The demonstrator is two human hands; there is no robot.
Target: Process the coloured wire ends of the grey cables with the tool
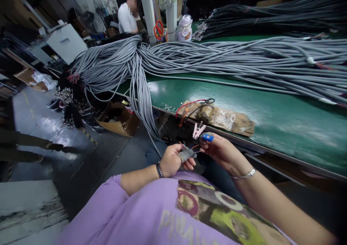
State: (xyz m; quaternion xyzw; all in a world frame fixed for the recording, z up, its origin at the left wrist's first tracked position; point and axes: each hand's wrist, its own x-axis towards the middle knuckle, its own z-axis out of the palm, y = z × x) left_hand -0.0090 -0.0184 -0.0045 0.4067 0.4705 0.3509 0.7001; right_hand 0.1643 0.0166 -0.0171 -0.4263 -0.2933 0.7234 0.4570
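Low in the middle, my left hand [176, 160] is closed around a grey cable end, from which thin coloured wires [194, 146] fan out. A grey cover wraps some of its fingers. My right hand [217, 149] is pinched at the wire tips, just to the right of the left one; a blue wrap [207, 138] shows on one finger. Beyond the hands, a pink clip [198, 130] stands at the bench edge, beside a taped cardboard piece [227, 120] with red and black leads.
Bundled grey cables [217, 56] lie along the green bench [284, 129] and hang over its edge. An open carton [119, 120] sits on the floor at left. Orange-handled scissors [158, 29] hang by a post. A person in a white shirt [127, 18] is behind.
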